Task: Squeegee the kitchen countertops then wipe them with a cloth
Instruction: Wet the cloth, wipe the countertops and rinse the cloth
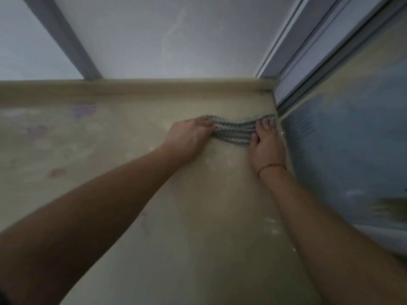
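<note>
A grey ribbed cloth [234, 130] lies stretched across the beige countertop [154, 194], close to the far right corner. My left hand [189, 137] grips the cloth's left end, fingers curled over it. My right hand [265, 144] holds the right end, its fingers pressing down beside the right-hand wall. A thin bracelet circles my right wrist. No squeegee is in view.
A raised beige backsplash lip [154, 86] runs along the back edge under a white wall [165, 36]. A window frame [308, 51] and a bluish glossy panel [352, 150] bound the right side. Faint pink and purple stains [83, 110] mark the counter's left part.
</note>
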